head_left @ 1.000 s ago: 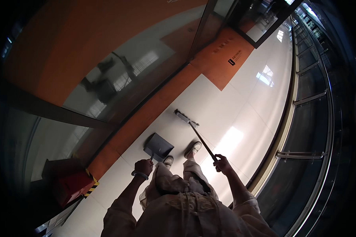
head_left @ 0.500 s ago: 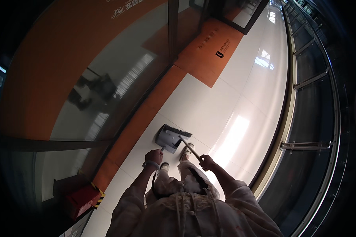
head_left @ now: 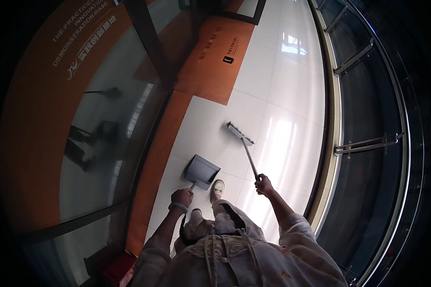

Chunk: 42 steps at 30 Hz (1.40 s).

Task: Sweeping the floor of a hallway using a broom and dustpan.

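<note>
Broom [head_left: 250, 158] w/ grey head [head_left: 240, 134] slants fwd over pale floor tiles [head_left: 201, 131], R hand [head_left: 263, 184] closed round its handle. L hand [head_left: 181, 196] grips handle of grey dustpan [head_left: 202, 171], just fwd-L of R shoe [head_left: 218, 187]; pan & head apart, can't tell if pan touches floor. Orange strip [head_left: 164, 143] + glass panel [head_left: 103, 158] on L side, metal railing [head_left: 368, 144] on R, red box [head_left: 121, 270] low L.

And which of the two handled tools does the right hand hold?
The broom, with its bristled head; the grey dustpan is in the left hand instead.
</note>
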Tool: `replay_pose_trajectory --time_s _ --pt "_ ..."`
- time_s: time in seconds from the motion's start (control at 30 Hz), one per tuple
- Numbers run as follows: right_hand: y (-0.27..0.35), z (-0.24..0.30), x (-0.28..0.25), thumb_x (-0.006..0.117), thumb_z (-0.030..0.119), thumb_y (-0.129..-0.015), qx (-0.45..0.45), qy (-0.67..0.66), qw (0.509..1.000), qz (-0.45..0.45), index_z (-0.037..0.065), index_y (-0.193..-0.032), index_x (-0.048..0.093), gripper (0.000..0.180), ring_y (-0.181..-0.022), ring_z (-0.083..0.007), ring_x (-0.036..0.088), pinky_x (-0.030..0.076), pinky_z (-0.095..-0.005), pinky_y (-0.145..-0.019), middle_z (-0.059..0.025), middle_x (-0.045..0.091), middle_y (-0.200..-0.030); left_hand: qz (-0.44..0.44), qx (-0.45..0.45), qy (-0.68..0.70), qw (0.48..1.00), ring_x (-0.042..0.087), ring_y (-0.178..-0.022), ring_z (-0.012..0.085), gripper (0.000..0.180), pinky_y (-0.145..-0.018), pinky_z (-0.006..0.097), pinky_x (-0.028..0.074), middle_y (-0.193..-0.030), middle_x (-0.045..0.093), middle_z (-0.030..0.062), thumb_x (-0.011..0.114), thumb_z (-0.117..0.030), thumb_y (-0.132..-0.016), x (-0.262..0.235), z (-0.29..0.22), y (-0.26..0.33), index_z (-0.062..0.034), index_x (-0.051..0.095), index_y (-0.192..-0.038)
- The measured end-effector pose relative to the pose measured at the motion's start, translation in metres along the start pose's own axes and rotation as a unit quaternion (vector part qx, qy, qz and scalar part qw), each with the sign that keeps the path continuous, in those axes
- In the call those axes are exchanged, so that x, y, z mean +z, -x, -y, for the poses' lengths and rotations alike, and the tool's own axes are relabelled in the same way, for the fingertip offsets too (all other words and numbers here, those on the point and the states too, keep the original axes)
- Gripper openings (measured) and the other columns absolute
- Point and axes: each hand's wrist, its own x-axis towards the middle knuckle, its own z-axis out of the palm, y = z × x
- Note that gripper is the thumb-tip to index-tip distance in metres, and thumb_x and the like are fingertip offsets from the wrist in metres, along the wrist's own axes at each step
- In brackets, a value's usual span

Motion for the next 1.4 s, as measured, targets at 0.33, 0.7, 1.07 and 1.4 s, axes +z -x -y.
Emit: replay_pose_trajectory --time_s 0.33,0.7,1.07,1.4 --pt "0.035 -0.012 -0.017 0.054 -0.004 -0.074 0.142 -0.098 0.970 0.173 -0.003 -0.109 0.045 0.035 -0.040 -0.0104 0.038 0.026 -0.0243 -0.032 -0.0077 0.046 -0.057 0.007 0.022 -0.038 0.999 0.061 -0.072 0.0262 0.009 -0.064 0.038 0.048 -0.075 0.063 0.0089 0.062 -0.023 -0.071 0.005 -0.044 -0.051 -0.0163 0.064 -0.077" --pt "0.016 0.029 -0.007 0.051 -0.001 -0.075 0.073 0.007 0.997 -0.030 0.003 -0.108 0.040 0.035 -0.043 -0.0156 0.048 0.038 -0.0276 -0.032 -0.0107 0.051 -0.068 -0.003 0.053 -0.052 0.997 0.061 -0.074 0.0262 0.010 -0.066 0.038 0.048 -0.078 0.063 0.0085 0.060 -0.023 -0.072 -0.045 -0.033 -0.113 -0.0192 0.063 -0.081" --pt "-0.073 0.082 0.133 0.050 -0.001 -0.074 0.057 -0.032 0.998 0.012 0.000 -0.091 0.041 0.019 -0.040 -0.0189 0.048 0.039 -0.0325 -0.033 -0.0089 0.046 -0.056 0.031 0.137 -0.071 0.988 0.061 -0.076 0.0262 0.010 -0.068 0.038 0.048 -0.078 0.063 0.0085 0.059 -0.022 -0.075 -0.105 -0.019 -0.226 -0.0143 0.062 -0.080" --pt "-0.023 0.145 0.101 0.049 -0.005 -0.074 0.086 -0.274 0.958 0.006 -0.003 -0.112 0.038 0.040 -0.039 -0.0127 0.038 0.028 -0.0263 -0.033 -0.0096 0.044 -0.059 0.040 0.142 -0.039 0.988 0.061 -0.074 0.0263 0.012 -0.067 0.036 0.049 -0.077 0.063 0.0086 0.062 -0.024 -0.072 -0.145 0.034 -0.282 -0.0140 0.063 -0.079"
